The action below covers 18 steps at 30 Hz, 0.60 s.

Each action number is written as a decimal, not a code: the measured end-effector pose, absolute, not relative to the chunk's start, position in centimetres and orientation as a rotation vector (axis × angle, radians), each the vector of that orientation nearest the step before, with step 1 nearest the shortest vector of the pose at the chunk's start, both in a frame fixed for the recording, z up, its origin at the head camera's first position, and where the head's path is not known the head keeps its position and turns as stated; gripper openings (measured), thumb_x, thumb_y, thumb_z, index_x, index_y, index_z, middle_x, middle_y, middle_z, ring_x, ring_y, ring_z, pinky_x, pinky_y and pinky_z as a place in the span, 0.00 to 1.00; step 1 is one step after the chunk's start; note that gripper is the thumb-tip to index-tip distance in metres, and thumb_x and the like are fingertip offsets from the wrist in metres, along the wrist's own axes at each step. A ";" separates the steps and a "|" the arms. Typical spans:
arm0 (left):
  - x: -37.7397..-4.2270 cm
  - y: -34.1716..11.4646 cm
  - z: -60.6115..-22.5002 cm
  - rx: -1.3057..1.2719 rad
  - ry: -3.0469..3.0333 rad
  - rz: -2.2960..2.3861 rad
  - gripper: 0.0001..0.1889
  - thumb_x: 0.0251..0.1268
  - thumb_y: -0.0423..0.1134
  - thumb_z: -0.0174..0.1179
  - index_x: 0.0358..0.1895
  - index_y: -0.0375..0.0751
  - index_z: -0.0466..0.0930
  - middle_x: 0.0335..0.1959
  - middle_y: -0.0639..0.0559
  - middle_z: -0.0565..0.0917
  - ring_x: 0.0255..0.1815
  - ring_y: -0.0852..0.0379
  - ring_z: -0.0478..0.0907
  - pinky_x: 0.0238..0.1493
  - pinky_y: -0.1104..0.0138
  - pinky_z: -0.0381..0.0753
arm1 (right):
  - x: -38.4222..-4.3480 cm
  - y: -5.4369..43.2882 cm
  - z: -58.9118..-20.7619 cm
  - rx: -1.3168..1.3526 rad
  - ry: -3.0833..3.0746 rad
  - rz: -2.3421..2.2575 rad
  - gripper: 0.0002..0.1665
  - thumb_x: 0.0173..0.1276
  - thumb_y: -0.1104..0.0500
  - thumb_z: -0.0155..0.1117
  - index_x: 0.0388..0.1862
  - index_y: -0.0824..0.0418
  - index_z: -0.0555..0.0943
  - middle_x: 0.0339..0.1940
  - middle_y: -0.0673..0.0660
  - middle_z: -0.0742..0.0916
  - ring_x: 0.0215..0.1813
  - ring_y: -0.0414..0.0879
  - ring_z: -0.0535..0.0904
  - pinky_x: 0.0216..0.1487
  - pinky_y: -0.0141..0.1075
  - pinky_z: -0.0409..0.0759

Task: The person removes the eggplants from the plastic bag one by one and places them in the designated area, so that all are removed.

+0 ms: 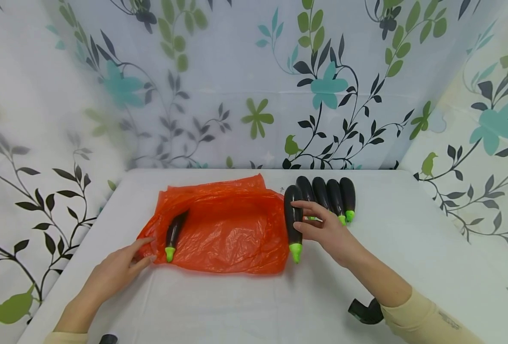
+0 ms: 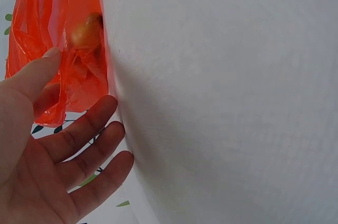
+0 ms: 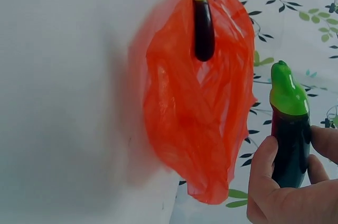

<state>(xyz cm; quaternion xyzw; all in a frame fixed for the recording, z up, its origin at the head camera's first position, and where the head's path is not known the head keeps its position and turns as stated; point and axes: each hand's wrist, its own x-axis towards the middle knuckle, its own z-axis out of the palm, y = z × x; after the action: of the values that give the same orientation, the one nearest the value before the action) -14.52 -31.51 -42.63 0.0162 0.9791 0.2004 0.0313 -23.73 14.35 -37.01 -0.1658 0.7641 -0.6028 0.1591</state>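
A red plastic bag [image 1: 237,239] lies spread on the white table with its mouth toward me. At the bag's left end, my left hand [image 1: 116,270] pinches the edge between thumb and index finger, the other fingers loosely spread in the left wrist view. One dark eggplant [image 1: 175,234] with a bright green cap rests in the bag's left part. My right hand [image 1: 329,234] grips a second glossy eggplant [image 3: 290,145] by its dark body, thumb on one side and fingers on the other. In the head view it overlaps the bag's right end, green cap toward me.
Several more eggplants [image 1: 347,196] lie side by side on the white table [image 1: 387,229], behind and right of my right hand. A black curved object [image 1: 365,311] shows beside the right sleeve. Leaf-patterned cloth [image 1: 254,95] hangs behind the table and at both sides.
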 end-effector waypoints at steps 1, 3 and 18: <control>-14.5 -31.5 -42.6 0.051 3.014 0.617 0.31 0.66 0.51 0.61 0.67 0.38 0.70 0.55 0.31 0.79 0.51 0.34 0.77 0.44 0.39 0.77 | -23.7 14.5 -37.0 -0.466 2.187 -1.724 0.30 0.70 0.56 0.64 0.70 0.50 0.70 0.63 0.65 0.70 0.62 0.59 0.76 0.55 0.46 0.79; -14.6 -31.6 -42.6 0.052 3.010 0.612 0.31 0.66 0.52 0.61 0.67 0.38 0.69 0.55 0.31 0.79 0.51 0.34 0.77 0.43 0.39 0.77 | -23.7 14.8 -37.0 -0.454 2.190 -1.726 0.29 0.70 0.56 0.64 0.69 0.49 0.70 0.63 0.64 0.70 0.61 0.58 0.76 0.55 0.45 0.79; -14.6 -31.6 -42.5 0.037 2.992 0.609 0.32 0.67 0.55 0.60 0.68 0.38 0.69 0.56 0.31 0.78 0.52 0.33 0.77 0.44 0.39 0.77 | -24.1 16.6 -37.3 -0.394 2.176 -1.754 0.32 0.72 0.58 0.61 0.73 0.52 0.65 0.66 0.66 0.68 0.61 0.58 0.76 0.54 0.42 0.80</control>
<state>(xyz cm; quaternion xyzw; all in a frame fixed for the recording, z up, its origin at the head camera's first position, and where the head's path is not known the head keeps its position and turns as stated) -14.65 -31.55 -42.49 0.0121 0.9789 0.1991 0.0440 -24.07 16.59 -37.33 -0.1379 0.7611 -0.6135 0.1590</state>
